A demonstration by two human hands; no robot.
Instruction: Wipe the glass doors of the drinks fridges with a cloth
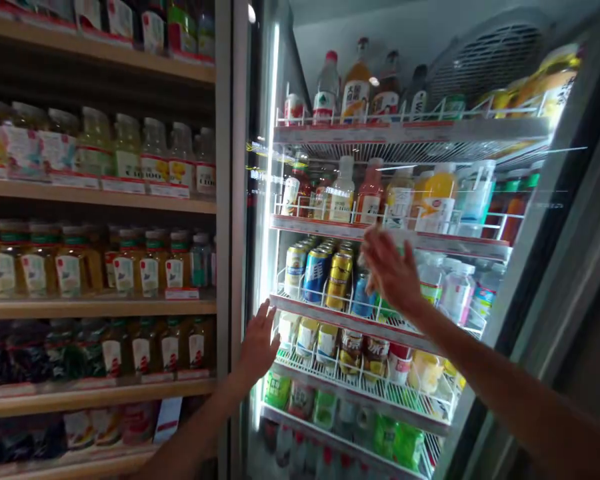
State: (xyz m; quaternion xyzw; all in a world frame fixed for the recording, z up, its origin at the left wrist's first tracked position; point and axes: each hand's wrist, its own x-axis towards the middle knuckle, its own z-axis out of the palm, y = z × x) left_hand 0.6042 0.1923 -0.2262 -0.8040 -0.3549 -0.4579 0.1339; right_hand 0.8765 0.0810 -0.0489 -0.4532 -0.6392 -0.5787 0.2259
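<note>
My left hand (260,340) is raised at the left edge of a lit drinks cooler, fingers stretched out, holding nothing that I can see. My right hand (393,270) is slightly blurred in front of the middle shelf, fingers extended and apparently bare. Behind it, partly covered, stands a light blue can (363,297). To its left are a gold can (339,280), a blue can (316,275) and a pale can (295,269). Reflections lie over the cooler front; I cannot tell whether either hand touches glass.
Bottles of juice, such as an orange one (439,193), fill the cooler's upper wire shelves. A lower wire rack (330,370) carries more cans. On the left, wooden shelves (95,308) hold rows of bottles. A dark door frame (520,313) runs along the right.
</note>
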